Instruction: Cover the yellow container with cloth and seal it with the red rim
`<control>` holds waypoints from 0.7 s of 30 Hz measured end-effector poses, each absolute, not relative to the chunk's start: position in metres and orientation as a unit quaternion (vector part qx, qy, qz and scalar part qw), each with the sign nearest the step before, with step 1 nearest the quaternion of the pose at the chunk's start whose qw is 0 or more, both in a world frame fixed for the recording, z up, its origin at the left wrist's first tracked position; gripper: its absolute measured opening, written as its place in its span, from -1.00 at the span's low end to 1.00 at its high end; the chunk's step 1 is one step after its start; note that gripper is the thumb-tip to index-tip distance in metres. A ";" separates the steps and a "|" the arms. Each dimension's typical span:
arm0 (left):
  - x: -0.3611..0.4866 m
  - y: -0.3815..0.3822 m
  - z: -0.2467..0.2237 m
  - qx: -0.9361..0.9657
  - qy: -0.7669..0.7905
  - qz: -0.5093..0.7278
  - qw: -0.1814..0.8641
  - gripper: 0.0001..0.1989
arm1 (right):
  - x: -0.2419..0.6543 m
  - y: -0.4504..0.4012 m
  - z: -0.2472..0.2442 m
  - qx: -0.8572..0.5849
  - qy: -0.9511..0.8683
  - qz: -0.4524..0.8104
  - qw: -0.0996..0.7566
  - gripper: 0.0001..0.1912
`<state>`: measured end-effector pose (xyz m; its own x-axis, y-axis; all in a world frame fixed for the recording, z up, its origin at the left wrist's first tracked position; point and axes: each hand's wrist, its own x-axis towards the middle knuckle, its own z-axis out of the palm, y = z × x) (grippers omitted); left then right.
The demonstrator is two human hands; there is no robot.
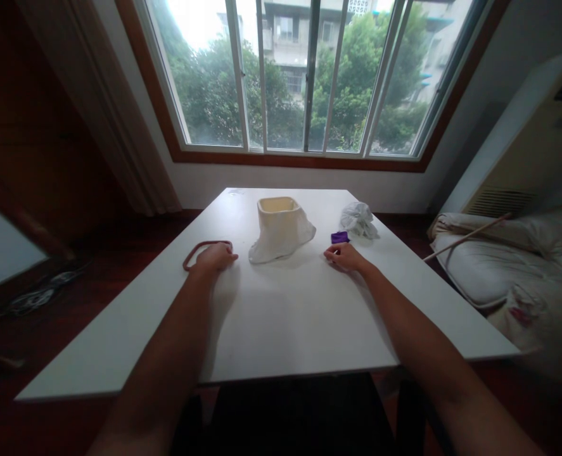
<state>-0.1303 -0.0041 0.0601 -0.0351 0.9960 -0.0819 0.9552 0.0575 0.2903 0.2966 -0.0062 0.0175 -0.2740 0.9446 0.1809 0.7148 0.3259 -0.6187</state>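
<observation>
Left hand (217, 256) over the right part of a reddish-brown rim (186, 258), a rounded loop lying on the left half of the bench (285, 323); its fingers are curled, knuckles up, thumb side toward the middle; cannot tell whether they are clamped on the rim or just resting by it.

Right hand (346, 257) down at the bench on the other side, fingers bent with tips bunched toward the middle; cannot tell if anything is between them; a small purple item (339, 236) sits just beyond the knuckles, contact not clear from this angle.

Cream bin (278, 221) stands upright between the hands and a bit farther out, open end up, apart from both; a thin whitish bag (266, 251) hangs around its lower part and flares onto the bench, more so at front left and at right; crumpled white plastic (358, 218) lies beyond the purple item, near the right edge.

Surroundings: window (285, 114) straight ahead, trees and a building outside; curtain (114, 114) at left; cables (38, 297) on the dark red floor (123, 250); pale sofa (471, 272) at right with a thin stick (468, 237) across it.
</observation>
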 end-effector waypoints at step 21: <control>-0.016 -0.025 0.038 0.769 0.632 0.086 0.038 -0.74 | 0.272 -0.020 0.025 -0.515 -0.792 0.212 0.249 -0.71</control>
<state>-0.0158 -0.0249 0.0383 0.1865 0.9788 0.0846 0.9656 -0.1985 0.1679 0.2716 -0.0197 0.0251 -0.3457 0.9216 0.1762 0.7098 0.3797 -0.5933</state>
